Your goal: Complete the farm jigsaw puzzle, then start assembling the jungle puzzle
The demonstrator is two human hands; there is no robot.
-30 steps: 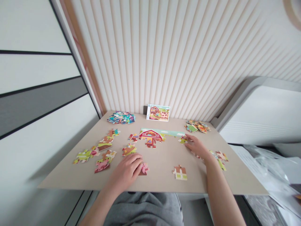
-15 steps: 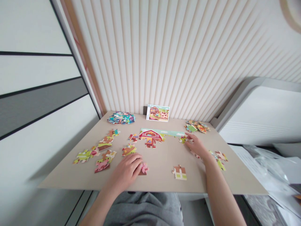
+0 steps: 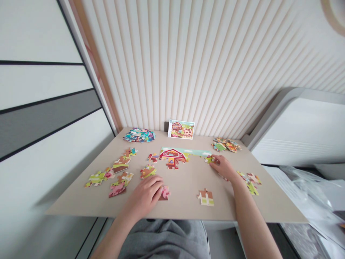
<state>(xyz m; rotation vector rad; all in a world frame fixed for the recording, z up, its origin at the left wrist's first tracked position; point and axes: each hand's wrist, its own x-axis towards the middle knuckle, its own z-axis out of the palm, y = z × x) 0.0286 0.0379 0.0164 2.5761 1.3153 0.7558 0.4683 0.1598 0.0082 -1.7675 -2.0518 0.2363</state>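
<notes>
My right hand [image 3: 223, 166] reaches to the right end of the partly joined jigsaw puzzle [image 3: 172, 154], which shows a red barn and a strip of sky. Its fingertips pinch a green puzzle piece [image 3: 208, 159] just under that strip. Farther left and nearer the front edge, my left hand [image 3: 147, 192] rests on the table, fingers loosely bent and holding nothing visible. Beside its fingertips lies a pink pig puzzle piece [image 3: 165, 193], partly covered by the hand. Another piece [image 3: 148, 171] sits just beyond the left hand. A brown, white and green piece [image 3: 206, 198] lies between my forearms.
A picture card [image 3: 181, 129] stands against the ribbed wall. A pile of blue pieces [image 3: 139, 135] is at the back left, an orange and green pile [image 3: 226, 145] at the back right. Loose pieces lie left [image 3: 120, 165] and right [image 3: 250, 182] on the table [image 3: 185, 210].
My right hand has shifted slightly left and toward me, and the green piece has moved a little left with it. My left hand has stayed in place.
</notes>
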